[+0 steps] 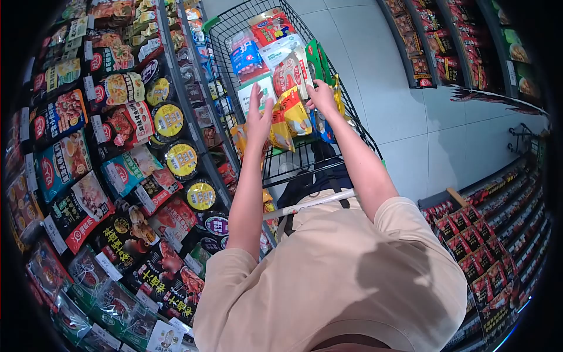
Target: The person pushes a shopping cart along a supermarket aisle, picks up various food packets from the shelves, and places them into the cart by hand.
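A black wire shopping cart (281, 170) stands in front of me, loaded with packaged goods. My right hand (321, 97) is closed at the edge of a red-and-white food packet (287, 75) inside the cart. Over the cart's left part hovers my left hand (258, 114), its fingers apart and nothing in it. Below that hand lies a white-and-green package (251, 94). Yellow snack bags (291, 111) sit between the two hands. Farther in are a blue-and-pink package (246, 56), a white bag (281, 51) and a red bag (272, 28). A green bag (316, 58) leans at the right side.
Close on the left rises a shelf of packaged foods (64, 164) with round yellow-lidded tubs (168, 120). A white handle bar (311, 204) crosses at my waist. Grey floor tiles (404, 129) lie to the right, with more shelves (440, 41) and a red-box display (478, 246) beyond.
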The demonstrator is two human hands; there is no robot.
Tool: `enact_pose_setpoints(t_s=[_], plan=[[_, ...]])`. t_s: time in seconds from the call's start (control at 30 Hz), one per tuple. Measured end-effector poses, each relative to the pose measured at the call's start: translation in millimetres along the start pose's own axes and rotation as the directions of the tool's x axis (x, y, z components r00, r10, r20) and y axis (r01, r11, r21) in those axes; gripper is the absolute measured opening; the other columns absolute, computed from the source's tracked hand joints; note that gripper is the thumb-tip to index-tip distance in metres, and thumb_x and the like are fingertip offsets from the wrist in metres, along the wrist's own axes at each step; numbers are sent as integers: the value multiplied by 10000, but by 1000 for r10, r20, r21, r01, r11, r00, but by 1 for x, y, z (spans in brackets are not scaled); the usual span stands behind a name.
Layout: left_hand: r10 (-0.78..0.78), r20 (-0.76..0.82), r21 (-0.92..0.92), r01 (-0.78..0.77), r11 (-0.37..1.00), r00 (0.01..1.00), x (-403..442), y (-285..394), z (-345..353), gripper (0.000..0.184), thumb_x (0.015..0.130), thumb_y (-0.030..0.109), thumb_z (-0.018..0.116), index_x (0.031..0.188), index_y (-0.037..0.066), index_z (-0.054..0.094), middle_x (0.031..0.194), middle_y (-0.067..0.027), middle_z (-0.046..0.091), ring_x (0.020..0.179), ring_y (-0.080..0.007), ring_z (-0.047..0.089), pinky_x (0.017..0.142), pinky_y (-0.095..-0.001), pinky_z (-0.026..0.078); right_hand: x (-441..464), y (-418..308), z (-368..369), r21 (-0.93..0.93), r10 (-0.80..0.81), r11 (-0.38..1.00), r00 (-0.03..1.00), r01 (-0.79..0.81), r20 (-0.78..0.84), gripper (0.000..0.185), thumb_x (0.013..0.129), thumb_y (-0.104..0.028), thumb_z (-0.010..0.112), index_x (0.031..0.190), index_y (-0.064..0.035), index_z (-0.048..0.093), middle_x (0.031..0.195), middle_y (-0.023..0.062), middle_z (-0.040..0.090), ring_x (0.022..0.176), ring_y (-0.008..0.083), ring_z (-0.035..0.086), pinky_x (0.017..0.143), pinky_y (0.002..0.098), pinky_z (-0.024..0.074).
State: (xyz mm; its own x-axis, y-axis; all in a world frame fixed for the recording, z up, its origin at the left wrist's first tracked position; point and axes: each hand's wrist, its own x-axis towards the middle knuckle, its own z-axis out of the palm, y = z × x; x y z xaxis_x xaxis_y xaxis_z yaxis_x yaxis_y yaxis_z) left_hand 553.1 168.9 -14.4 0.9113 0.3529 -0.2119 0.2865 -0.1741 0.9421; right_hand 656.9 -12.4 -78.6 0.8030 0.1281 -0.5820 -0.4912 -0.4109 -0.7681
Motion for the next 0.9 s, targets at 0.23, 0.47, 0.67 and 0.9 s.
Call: enact_pose_setpoints(t_s=[0.23,0.47,0.67,0.9], plan=[[-101,-340,-5,106,994,935,-121,-28,-83,599,1029,155,530,1553,43,262,1521,-223,398,1409,-308,406,1140,-398,334,-4,29,-2,80,-84,994,993,77,82,395,976,-195,592,1279,57,565,804,111,691,624,153,700,513,286,558],[-165,-400,223,271,936,902,-220,-85,-115,606,999,210,570,1519,12,331,1507,-241,413,1362,-368,446,1132,-413,337,-49,16,3,-77,-235,970,970,231,-54,367,968,-198,602,1293,-29,577,906,108,717,683,156,703,542,296,557],[-406,-275,350,484,802,871,-257,-93,-112,579,1001,381,513,1511,140,379,1262,-261,617,1136,-444,604,957,-482,475,-104,59,5,-287,-464,861,880,420,-102,307,943,-165,581,1218,-34,624,1000,190,705,919,376,680,812,453,531],[-211,-287,352,307,884,934,-247,-146,-125,476,1010,334,491,1416,85,486,1246,-243,631,1157,-436,594,974,-470,470,-209,92,-27,-665,-666,333,666,668,335,215,916,-129,563,1085,-48,668,1000,155,709,942,320,679,796,443,529]])
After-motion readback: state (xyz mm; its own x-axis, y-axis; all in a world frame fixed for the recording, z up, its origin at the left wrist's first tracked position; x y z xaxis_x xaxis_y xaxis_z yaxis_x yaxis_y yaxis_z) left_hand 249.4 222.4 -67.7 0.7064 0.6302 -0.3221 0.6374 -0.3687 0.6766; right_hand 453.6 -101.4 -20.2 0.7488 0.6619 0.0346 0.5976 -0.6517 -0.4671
